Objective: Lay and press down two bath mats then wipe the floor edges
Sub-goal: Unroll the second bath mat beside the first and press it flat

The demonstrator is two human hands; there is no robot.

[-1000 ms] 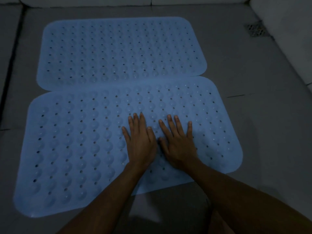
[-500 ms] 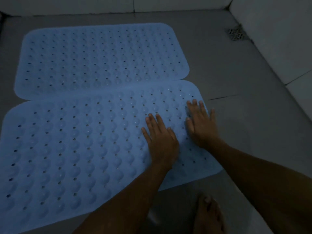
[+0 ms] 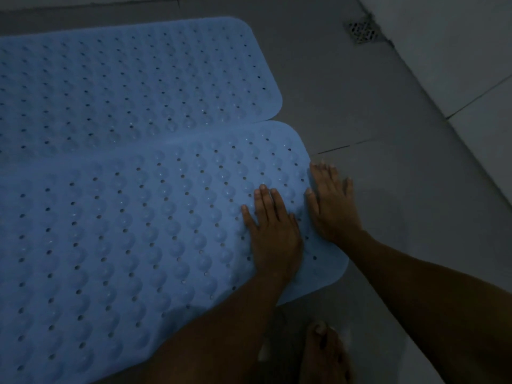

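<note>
On the grey tiled floor [image 3: 374,112], two pale blue perforated bath mats lie side by side. Far mat [image 3: 124,79] occupies the 10 o'clock region of the view, flat, its left part cut off by the frame. Near mat [image 3: 124,231] fills the 8 o'clock region; its far long edge overlaps the near edge of the far mat along a diagonal seam.

Left hand [image 3: 273,234] lies flat, palm down, on the near mat close to its right end, fingers straight and slightly spread, pointing toward 12 o'clock. Right hand [image 3: 333,206] lies just beside it at 2 o'clock from it, also flat with fingers extended; it straddles the right end of the near mat, thumb side on the mat, outer fingers over bare floor. Neither hand grips anything.

Floor drain [image 3: 361,31] sits at 1 o'clock, against the base of the white tiled wall [image 3: 457,51]. A bare foot [image 3: 324,356] stands on the floor at 5 o'clock (lighting is dim; fine detail is poor).
</note>
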